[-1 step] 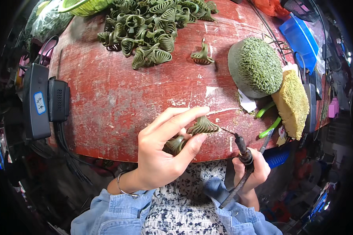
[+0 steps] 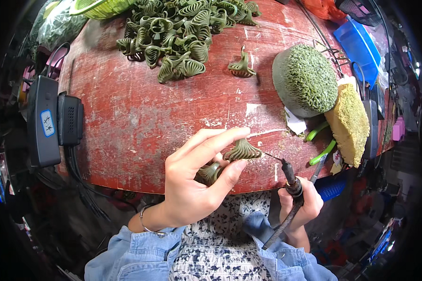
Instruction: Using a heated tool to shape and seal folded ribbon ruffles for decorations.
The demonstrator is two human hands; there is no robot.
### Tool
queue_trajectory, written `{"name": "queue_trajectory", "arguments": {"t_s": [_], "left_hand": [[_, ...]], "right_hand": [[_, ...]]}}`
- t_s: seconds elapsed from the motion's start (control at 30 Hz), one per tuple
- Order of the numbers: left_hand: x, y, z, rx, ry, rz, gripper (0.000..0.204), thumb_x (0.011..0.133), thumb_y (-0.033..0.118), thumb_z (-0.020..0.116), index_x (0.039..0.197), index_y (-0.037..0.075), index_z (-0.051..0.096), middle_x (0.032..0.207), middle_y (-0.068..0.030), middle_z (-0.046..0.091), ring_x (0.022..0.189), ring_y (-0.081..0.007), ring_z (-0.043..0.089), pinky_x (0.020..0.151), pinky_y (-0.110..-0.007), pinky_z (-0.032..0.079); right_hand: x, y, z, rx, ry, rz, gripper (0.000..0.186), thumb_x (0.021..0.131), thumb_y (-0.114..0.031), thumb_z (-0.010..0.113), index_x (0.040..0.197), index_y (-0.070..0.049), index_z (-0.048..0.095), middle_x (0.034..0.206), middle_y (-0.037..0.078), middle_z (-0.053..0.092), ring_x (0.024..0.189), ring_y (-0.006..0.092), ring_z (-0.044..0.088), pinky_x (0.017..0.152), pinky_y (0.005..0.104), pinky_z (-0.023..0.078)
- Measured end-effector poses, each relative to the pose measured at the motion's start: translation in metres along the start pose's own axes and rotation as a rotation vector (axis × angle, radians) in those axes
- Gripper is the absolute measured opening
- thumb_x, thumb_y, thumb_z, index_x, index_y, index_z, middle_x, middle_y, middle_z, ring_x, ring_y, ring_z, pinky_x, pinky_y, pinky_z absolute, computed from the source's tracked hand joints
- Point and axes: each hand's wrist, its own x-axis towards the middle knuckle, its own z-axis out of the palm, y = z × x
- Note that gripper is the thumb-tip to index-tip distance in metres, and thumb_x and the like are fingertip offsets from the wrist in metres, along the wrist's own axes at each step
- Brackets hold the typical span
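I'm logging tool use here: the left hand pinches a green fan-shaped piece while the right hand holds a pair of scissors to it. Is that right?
Not quite. The head view shows the right hand holding a soldering iron, not scissors, with its tip at the green fan-shaped piece pinched in the left hand.

A heap of green folded pieces [image 2: 183, 33] is piled at the far side of the red desk [image 2: 140, 117]; a green woven dome [image 2: 307, 77] is set at right.

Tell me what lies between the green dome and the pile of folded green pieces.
One folded green piece stands alone on the red table between the dome and the pile; otherwise bare, in the head view.
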Motion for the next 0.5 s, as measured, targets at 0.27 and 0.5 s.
{"name": "queue_trajectory", "arguments": {"t_s": [0.27,0.5], "left_hand": [[0.0018,-0.0024,0.0003,-0.015,0.017,-0.030,0.034,0.070,0.003,0.066,0.104,0.003,0.059,0.088,-0.0090,0.058,0.064,-0.0103,0.050,0.056,-0.021,0.042],[0.0019,-0.0046,0.0003,-0.100,0.023,-0.079,0.033,0.070,0.003,0.067,0.102,0.003,0.060,0.079,-0.0053,0.057,0.060,-0.0081,0.046,0.054,-0.021,0.039]], "right_hand": [[0.0068,0.0013,-0.0004,0.043,-0.005,-0.020,0.029,0.066,-0.023,0.073,0.079,-0.001,0.058,0.055,0.006,0.052,0.045,0.0182,0.051,0.044,0.0256,0.039],[0.0056,0.0010,-0.0012,0.265,-0.004,0.199,0.025,0.069,-0.015,0.071,0.080,0.002,0.056,0.060,0.005,0.054,0.050,0.0116,0.050,0.049,0.0226,0.040]]}}
